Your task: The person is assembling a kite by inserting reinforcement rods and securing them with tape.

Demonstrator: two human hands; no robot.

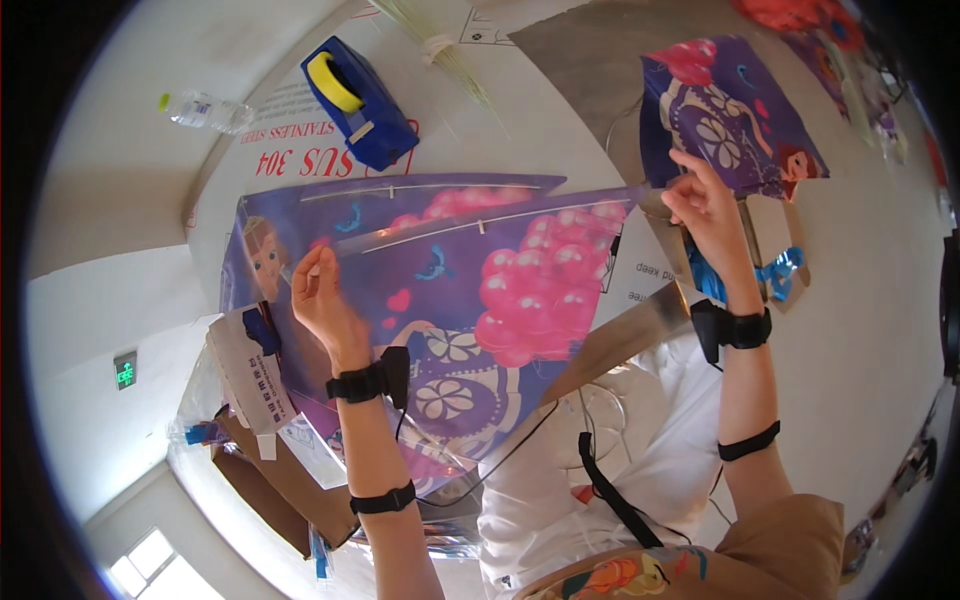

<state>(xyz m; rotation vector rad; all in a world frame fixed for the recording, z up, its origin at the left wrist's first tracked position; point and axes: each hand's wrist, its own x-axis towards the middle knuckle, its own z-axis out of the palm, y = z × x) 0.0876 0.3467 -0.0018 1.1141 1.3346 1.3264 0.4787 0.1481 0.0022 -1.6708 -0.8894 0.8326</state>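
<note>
The white worktop is the broadest thing, running from 10 o'clock round to 3. At the centre, a purple front sheet printed with pink balloons is raised between the two hands, its top edge climbing from 9 o'clock towards 2. A similar lower sheet shows behind it towards 10 and 11 o'clock, and a third sheet lies at 2 o'clock, well apart. A blue tape dispenser with a yellow core stands at 11, just beyond the lower sheet. Between 8 and 9 o'clock is a white box, close to the left hand. That hand's grip is pinched together on the front sheet's upper left corner. The right hand, between 2 and 3, is at the opposite corner: forefinger and thumb tips stand apart, though I cannot tell whether its grip has the sheet. A bundle of pale stalks lies just short of 12, a clear bottle at 10, crumpled blue foil at 3. Thinnest is the pale strip along the front sheet's top.
</note>
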